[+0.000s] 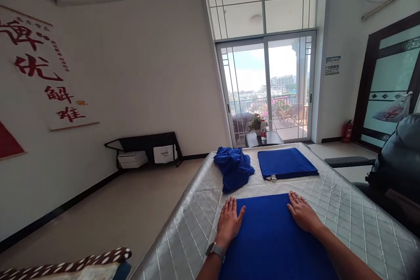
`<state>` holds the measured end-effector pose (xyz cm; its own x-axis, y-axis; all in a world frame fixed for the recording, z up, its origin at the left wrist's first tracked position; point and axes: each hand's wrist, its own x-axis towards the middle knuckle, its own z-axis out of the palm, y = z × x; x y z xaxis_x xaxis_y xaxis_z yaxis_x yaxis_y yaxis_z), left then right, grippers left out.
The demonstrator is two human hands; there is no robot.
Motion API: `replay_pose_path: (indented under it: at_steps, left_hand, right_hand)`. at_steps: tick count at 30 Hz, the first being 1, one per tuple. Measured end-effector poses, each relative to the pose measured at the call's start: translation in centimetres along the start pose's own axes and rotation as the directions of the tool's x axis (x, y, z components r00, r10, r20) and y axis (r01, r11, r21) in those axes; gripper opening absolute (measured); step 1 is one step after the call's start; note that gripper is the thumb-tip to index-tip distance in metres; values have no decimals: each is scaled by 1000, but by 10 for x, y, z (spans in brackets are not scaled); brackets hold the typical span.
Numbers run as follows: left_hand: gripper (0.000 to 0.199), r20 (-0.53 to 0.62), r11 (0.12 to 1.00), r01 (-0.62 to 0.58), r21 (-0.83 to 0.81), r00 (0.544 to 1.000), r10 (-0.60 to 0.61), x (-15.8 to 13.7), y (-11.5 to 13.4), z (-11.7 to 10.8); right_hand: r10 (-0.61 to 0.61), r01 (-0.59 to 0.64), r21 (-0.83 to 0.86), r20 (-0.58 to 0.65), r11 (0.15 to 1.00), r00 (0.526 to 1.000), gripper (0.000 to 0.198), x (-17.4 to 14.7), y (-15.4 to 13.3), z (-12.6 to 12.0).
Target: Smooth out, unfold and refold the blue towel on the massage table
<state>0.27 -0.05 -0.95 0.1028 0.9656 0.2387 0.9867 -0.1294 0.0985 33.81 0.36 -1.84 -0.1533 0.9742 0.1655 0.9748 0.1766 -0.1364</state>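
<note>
A blue cloth (265, 236) lies flat and smooth on the silver quilted table cover (348, 210), its near end running out of view. My left hand (229, 221) rests on its left edge near the far corner, fingers stretched out and thumb apart. On the far right corner lies my right hand (302, 212), fingers flat and pointing away from me. Beyond the hands sits a folded blue cloth (285, 162) with white tags at its front edge. To its left is a crumpled blue cloth (233, 167) in a loose heap.
A small black table (272, 140) with a bottle (263, 130) and potted plant (256, 123) stands past the far edge. A black leather chair (398, 162) is at the right. White boxes (133, 160) sit on a low black rack (147, 142) by the wall.
</note>
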Motion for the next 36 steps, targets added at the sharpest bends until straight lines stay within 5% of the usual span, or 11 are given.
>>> replay_pose_path:
  at_steps: [15,31,36]
  left_hand:
    - [83,-16,1000,-10,16,1000,10,-2,2,0]
    - [70,-30,997,-21,75,999,23,4,-7,12]
    - [73,-81,993,-89,78,992,95,-7,23,-5]
  right_hand:
    - [-40,40,10,6,999,999,67,-17,-11,-23]
    - [38,-40,107,17,994,999,70,-37,-17,-18]
    - [54,-58,122,38,991,998,69,-37,-18,-21]
